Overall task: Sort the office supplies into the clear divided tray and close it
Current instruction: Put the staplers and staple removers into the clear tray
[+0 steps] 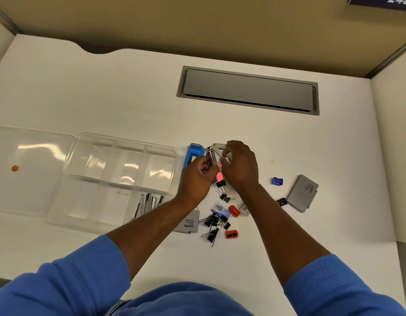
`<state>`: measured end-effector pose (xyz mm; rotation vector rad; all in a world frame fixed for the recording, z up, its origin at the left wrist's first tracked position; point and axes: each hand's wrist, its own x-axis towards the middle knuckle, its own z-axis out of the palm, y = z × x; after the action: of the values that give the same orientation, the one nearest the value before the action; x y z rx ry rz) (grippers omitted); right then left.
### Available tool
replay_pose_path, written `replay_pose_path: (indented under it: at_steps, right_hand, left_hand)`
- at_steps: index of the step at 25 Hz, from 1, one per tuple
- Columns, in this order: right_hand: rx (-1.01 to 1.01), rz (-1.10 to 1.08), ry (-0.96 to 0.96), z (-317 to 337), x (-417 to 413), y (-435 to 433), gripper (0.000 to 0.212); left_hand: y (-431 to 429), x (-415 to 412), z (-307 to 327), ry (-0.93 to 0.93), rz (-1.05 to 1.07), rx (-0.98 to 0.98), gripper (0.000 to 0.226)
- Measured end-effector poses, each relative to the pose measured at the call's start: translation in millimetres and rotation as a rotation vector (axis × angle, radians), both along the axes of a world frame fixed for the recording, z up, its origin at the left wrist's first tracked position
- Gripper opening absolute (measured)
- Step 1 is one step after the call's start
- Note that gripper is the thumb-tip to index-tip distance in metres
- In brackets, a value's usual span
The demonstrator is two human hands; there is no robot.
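A silver metal piece [211,156] is gripped in the left hand [197,179], fingers curled round it. It is held just above the surface [129,99], with its long axis pointing towards the far edge and tilted slightly left. The fingers of the right hand [239,166] are curled and pinch thin metal right beside it. Whether that is part of the same piece or a second one cannot be settled from this view.

The clear tray [174,153] lies to the left of both hands, near the front edge, with its lid [31,190] laid open further left. The left hand is nearer to it. Similar silver pieces [145,202] are already gathered in the tray's front right compartment, the one closest to the hands, so a short carry leftward is probably called for.

The piece looks slim, shiny and hard. A blue stapler [193,152] stands between hands and tray. Black binder clips [213,222] are scattered nearer the front edge.
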<state>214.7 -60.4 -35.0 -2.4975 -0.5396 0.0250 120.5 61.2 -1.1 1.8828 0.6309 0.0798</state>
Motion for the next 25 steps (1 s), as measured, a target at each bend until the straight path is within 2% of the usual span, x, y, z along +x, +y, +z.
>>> replay_pose_path:
  at_steps: [3,5,7,12,18,22,25]
  right_hand:
    - [-0.133,-0.017,0.033,2,3,3,0.043]
    - [-0.276,-0.015,0.008,6,4,4,0.044]
    - [-0.331,-0.013,-0.009,12,2,1,0.038]
    - [-0.108,-0.039,-0.002,39,-28,4,0.031]
    - [0.095,-0.03,0.043,64,-93,32,0.03]
    - [0.15,-0.013,0.048,72,-137,60,0.038]
    - [0.15,-0.004,0.021,75,-165,80,0.033]
  left_hand:
    - [2,-6,4,0.004,0.009,0.011,0.028]
    - [4,-11,9,-0.007,0.01,0.013,0.029]
    - [7,-18,16,-0.029,0.013,0.013,0.028]
    - [26,-51,36,-0.098,0.06,0.029,0.024]
    - [75,-105,52,-0.093,0.148,0.082,0.019]
    - [107,-130,57,-0.109,0.167,0.096,0.016]
    - [131,-143,59,-0.111,0.153,0.101,0.014]
